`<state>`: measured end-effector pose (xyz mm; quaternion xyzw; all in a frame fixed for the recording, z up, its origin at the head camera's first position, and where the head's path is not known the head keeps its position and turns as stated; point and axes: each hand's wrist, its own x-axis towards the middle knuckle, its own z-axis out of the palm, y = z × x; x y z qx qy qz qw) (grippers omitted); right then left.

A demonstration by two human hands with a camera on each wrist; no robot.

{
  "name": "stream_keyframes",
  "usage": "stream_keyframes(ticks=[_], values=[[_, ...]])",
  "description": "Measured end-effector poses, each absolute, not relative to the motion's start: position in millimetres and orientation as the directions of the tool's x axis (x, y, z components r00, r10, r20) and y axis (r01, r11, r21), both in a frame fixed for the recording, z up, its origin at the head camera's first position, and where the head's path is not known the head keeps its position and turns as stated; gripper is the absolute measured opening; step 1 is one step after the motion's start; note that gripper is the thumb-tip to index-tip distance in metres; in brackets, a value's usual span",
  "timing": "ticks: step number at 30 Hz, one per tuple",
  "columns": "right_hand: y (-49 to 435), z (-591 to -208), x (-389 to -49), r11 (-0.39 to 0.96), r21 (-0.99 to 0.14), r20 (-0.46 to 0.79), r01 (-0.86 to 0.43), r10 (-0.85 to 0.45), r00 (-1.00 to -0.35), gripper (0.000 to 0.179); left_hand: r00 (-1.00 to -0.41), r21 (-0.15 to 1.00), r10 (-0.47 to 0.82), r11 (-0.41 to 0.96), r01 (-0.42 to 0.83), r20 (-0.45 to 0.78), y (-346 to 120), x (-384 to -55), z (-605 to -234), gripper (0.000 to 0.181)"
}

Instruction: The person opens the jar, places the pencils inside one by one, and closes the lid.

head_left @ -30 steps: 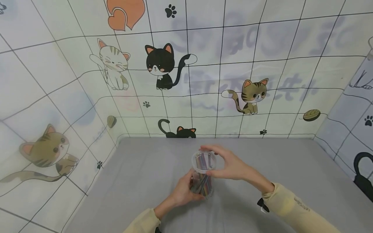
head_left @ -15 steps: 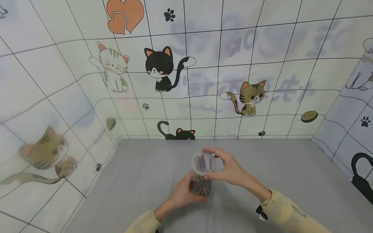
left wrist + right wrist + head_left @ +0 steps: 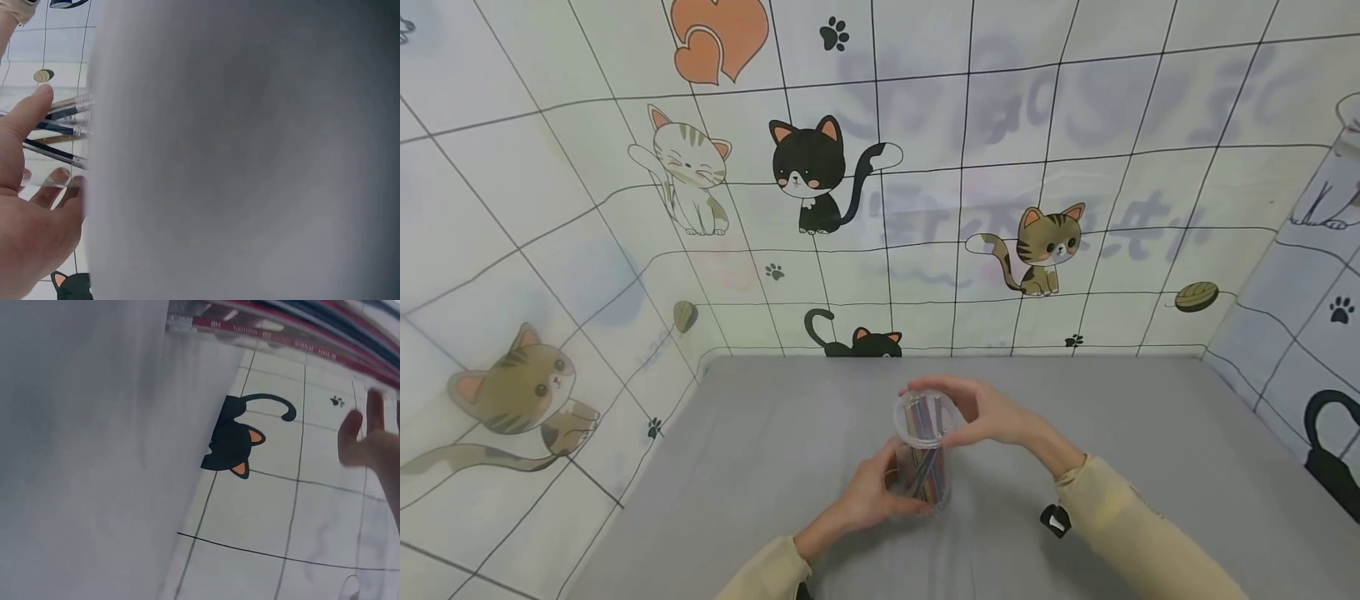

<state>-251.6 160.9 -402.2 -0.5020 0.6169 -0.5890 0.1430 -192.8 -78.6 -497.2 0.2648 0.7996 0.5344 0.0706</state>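
A clear plastic jar [image 3: 946,485] full of pencils [image 3: 925,477] stands on the grey table in the head view. My left hand [image 3: 872,493] grips its lower body from the left, thumb toward the front. At the top, my right hand [image 3: 996,414] holds the round clear lid [image 3: 922,442], fingers around the far side and thumb at the near right. The left wrist view shows the left hand [image 3: 31,231] around the jar, with metal-ended pencils [image 3: 59,150] inside. In the right wrist view, red and blue pencils [image 3: 269,334] cross above the right hand [image 3: 378,440].
The grey tabletop [image 3: 760,433] spreads around the jar. Behind it hangs a white gridded cloth [image 3: 925,287] printed with cats, continuing along both sides. A black curved object [image 3: 1332,450] is at the right edge. Pale yellow sleeves [image 3: 1138,525] cover both forearms.
My right hand has turned at the lid, its fingers reaching further left over the far rim, and its forearm has rolled. The left hand and jar stay nearly in place.
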Motion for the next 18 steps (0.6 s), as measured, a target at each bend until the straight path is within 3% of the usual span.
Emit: stream_keyframes(ticks=[4,7,10,12,15,18], values=[[159.6,-405.7,-264.6,-0.253,-0.908,0.371,-0.334,-0.856,-0.36,0.072,-0.841,0.9,0.522,0.283,0.33,0.144,-80.4,-195.6,-497.2,0.092],[160.4,-407.8,-264.5,-0.238,-0.914,0.355,-0.329,-0.862,-0.363,0.073,-0.831,0.901,0.538,0.28,0.33,0.137,-79.7,-196.2,-497.1,0.097],[161.5,-409.1,-253.6,-0.237,-0.908,0.381,-0.346,-0.813,-0.441,0.069,-0.83,0.901,0.541,0.282,0.33,0.136,-78.1,-195.9,-496.4,0.099],[160.5,-410.5,-240.7,-0.212,-0.89,0.418,-0.403,-0.732,-0.538,0.068,-0.835,0.9,0.533,0.286,0.33,0.137,-77.1,-195.3,-495.8,0.098],[154.0,-413.7,-218.0,-0.102,-0.86,0.466,-0.5,-0.556,-0.688,0.067,-0.841,0.895,0.522,0.293,0.335,0.144,-76.2,-194.0,-494.5,0.095],[145.8,-415.0,-200.4,0.033,-0.835,0.487,-0.549,-0.418,-0.767,0.066,-0.843,0.89,0.518,0.304,0.339,0.145,-76.0,-192.4,-493.4,0.091]])
